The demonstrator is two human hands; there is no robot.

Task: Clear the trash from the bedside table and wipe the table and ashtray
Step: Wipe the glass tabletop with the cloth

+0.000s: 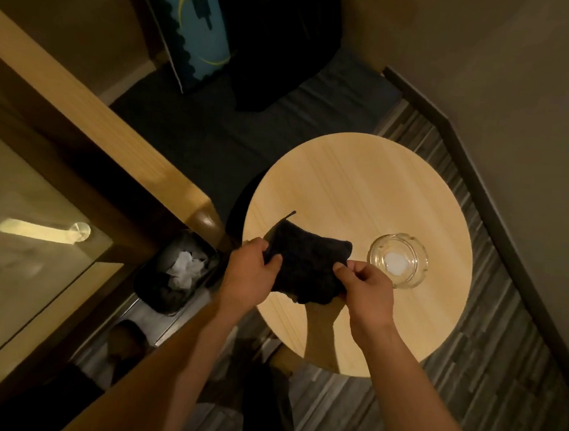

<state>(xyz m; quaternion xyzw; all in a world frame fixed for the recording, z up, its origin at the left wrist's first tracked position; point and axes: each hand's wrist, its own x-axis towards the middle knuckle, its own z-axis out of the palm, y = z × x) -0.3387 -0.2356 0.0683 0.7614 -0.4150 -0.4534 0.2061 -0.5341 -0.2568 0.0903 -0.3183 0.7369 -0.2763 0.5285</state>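
A round light-wood bedside table [364, 188] fills the middle of the view. Above its near left part I hold a dark cloth [306, 262] with both hands. My left hand [248, 274] pinches the cloth's left edge. My right hand [366, 291] grips its right lower edge. A clear glass ashtray [399, 259] stands on the table just right of my right hand, with a pale patch at its bottom. A black bin [174, 274] on the floor left of the table holds crumpled white tissue.
A wooden bed frame [95, 123] runs diagonally at the left, with a glass-topped surface [15, 243] beside it. A dark seat with a printed cushion [196, 25] lies beyond the table. Striped carpet [486, 370] and a wall with dark skirting are at the right.
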